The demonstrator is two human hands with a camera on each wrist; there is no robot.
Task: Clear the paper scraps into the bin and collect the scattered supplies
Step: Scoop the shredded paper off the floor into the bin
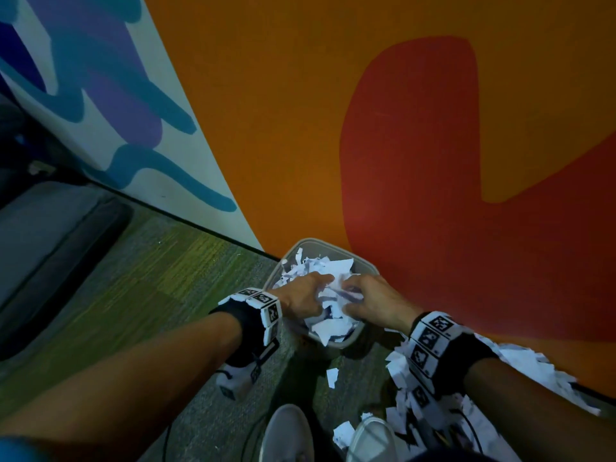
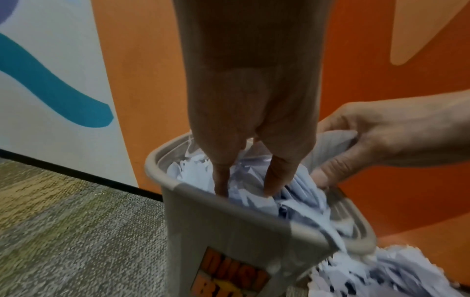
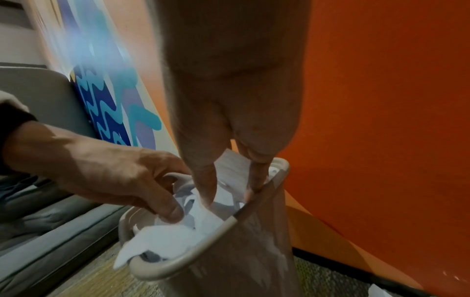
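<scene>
A grey plastic bin [image 1: 320, 241] stands on the carpet against the orange wall, filled to the rim with white paper scraps [image 1: 335, 265]. Both hands are over its mouth. My left hand [image 1: 316, 291] reaches in from the left, its fingers and thumb curled into the scraps [image 2: 254, 201]. From the other side my right hand [image 1: 353, 296] grips a wad of paper at the bin's top. In the right wrist view two digits of the right hand [image 3: 229, 193] point down into the bin [image 3: 203, 255]. A torn piece hangs over the near rim.
A heap of torn paper [image 1: 400, 365] lies on the carpet to the right of the bin, along the wall's foot, with loose bits near my two pale shoes [image 1: 286, 435]. A grey cushioned seat [image 1: 50, 235] stands at the left. Cables trail by my feet.
</scene>
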